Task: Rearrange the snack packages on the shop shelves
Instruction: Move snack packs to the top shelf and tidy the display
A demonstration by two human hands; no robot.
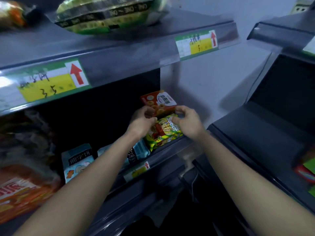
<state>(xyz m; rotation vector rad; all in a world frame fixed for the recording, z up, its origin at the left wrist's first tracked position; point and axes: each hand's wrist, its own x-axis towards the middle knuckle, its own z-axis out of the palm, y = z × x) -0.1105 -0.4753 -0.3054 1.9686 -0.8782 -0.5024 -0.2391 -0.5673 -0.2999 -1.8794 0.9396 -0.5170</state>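
The orange snack box [158, 103] stands at the right end of the middle shelf [170, 147], behind a green-yellow snack bag [164, 133] that leans at the shelf front. The box looks light and stiff, best taken by its side edges; the bag is probably soft, crinkly and slippery, best held at its top seam. The left hand [144, 118] has its fingers curled, pinching the box's lower left edge. The right hand [185, 118] is likewise curled, gripping the box's lower right corner, just above the bag. Further left stand pale blue packets [77, 160].
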